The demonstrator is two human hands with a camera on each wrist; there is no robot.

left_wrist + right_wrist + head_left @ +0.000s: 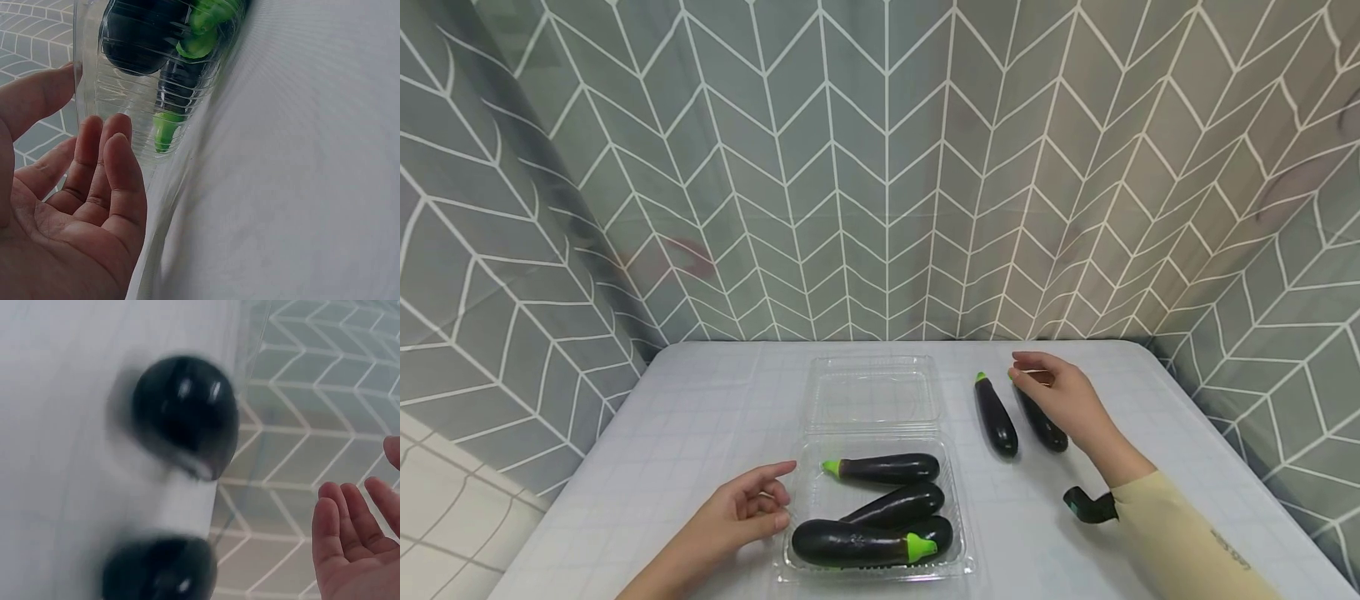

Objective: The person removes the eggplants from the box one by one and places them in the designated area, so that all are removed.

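A clear plastic clamshell box (820, 500) holds several dark eggplants; the front eggplant (850, 543) lies across the others, its green stem to the right. At the box's left side is my left hand (739, 510), fingers loosely bent, fingertips right at the rim. Green stems show through the clear wall (128, 100) in the left wrist view. My right hand (1063, 398) hovers over the stem end of the outer right eggplant (1043, 425), partly covering it. Its fingers are relaxed with nothing between them. Another eggplant (996, 419) lies just left of that one.
The box's lid (874, 396) lies folded back behind it. A black wrist camera (1090, 505) sticks out by the right sleeve (1180, 533). A patterned curtain (887, 167) hangs behind the white-covered table (715, 400).
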